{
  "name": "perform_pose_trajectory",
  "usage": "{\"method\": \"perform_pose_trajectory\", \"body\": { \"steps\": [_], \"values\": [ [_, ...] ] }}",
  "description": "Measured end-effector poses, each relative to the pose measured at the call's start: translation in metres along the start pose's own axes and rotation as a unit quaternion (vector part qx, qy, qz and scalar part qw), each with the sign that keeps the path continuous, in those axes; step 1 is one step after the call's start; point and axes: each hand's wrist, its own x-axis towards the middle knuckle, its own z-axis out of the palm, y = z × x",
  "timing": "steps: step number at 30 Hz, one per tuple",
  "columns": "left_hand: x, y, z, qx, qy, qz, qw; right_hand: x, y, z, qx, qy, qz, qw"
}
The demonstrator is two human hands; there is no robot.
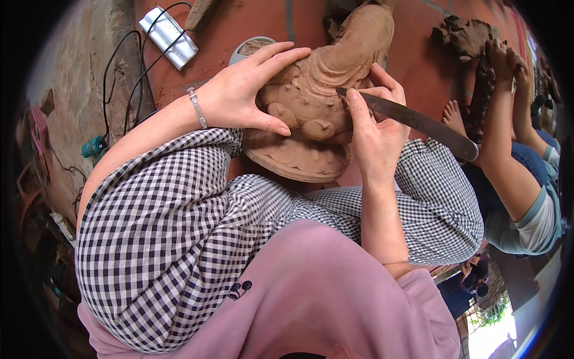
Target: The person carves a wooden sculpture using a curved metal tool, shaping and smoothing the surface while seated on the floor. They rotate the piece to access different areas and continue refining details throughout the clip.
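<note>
A brown clay figure (pixel 317 96) with carved folds and rounded knees leans away from me on a round clay base (pixel 299 160). My left hand (pixel 251 90) lies against its left side, fingers and thumb spread wide over the clay. In my right hand (pixel 379 113) is a flat metal modelling knife (pixel 427 125), gripped between thumb and fingers. Its narrow dark tip touches the folds at the figure's middle, while the broad rounded end sticks out to the right past my hand. The figure's upper end is cut off by the picture's top edge.
Behind my left hand stands a grey bowl (pixel 239 51) with clay in it. Black cables cross a silver box (pixel 170 39) on the red tiled floor. To the right, another person's hands (pixel 502 60) are near a dark clay piece (pixel 481 90); a clay lump (pixel 463 37) lies beyond.
</note>
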Motion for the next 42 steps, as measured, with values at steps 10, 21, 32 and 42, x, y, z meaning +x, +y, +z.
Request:
{"method": "perform_pose_trajectory", "body": {
  "steps": [10, 21, 32, 42],
  "values": [
    [0.000, 0.001, 0.001, -0.008, 0.005, 0.008, 1.000, 0.000, -0.004, -0.001, 0.048, 0.000, 0.043, 0.998],
    [0.000, 0.001, 0.000, -0.012, 0.004, 0.007, 1.000, -0.005, -0.006, 0.010, -0.014, 0.013, -0.032, 0.999],
    [0.001, 0.001, 0.000, -0.017, 0.001, 0.009, 1.000, -0.006, -0.005, 0.018, -0.055, 0.027, -0.089, 0.994],
    [0.001, 0.001, 0.001, -0.016, 0.005, 0.008, 1.000, -0.004, 0.000, 0.014, -0.032, 0.030, -0.068, 0.997]
  ]
}}
